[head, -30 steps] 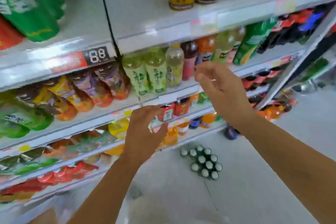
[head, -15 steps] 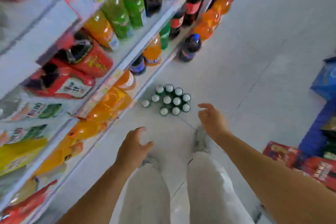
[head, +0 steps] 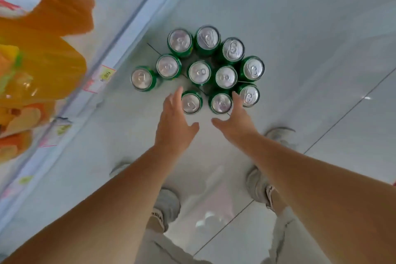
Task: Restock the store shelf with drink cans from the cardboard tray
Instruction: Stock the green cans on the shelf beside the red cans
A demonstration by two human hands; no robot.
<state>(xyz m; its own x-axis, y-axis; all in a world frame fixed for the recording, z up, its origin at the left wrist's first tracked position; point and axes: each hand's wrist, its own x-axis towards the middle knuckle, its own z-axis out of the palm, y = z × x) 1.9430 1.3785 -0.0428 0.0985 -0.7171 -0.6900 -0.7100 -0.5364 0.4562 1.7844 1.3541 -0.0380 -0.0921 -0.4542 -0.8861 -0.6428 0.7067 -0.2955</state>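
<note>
Several green drink cans (head: 199, 72) with silver tops stand upright in a cluster on the pale floor; I see no cardboard tray under them. My left hand (head: 174, 123) hangs open just above and left of the nearest left can (head: 191, 103). My right hand (head: 235, 122) is open too, its fingers beside the nearest middle can (head: 221, 103) and next to another can (head: 248, 95). Neither hand holds anything. The store shelf (head: 120, 34) runs along the left, its lowest edge close to the cans.
Orange and yellow bottles (head: 42, 66), blurred, fill the shelf at left. Price tags (head: 106, 75) hang on the shelf edge. My two grey shoes (head: 167, 208) stand on the tiled floor below the hands. Open floor stretches to the right.
The view has swung from the shelves down to the floor. Both hands dropped from shelf height to just over the nearest cans, which now look much closer.
</note>
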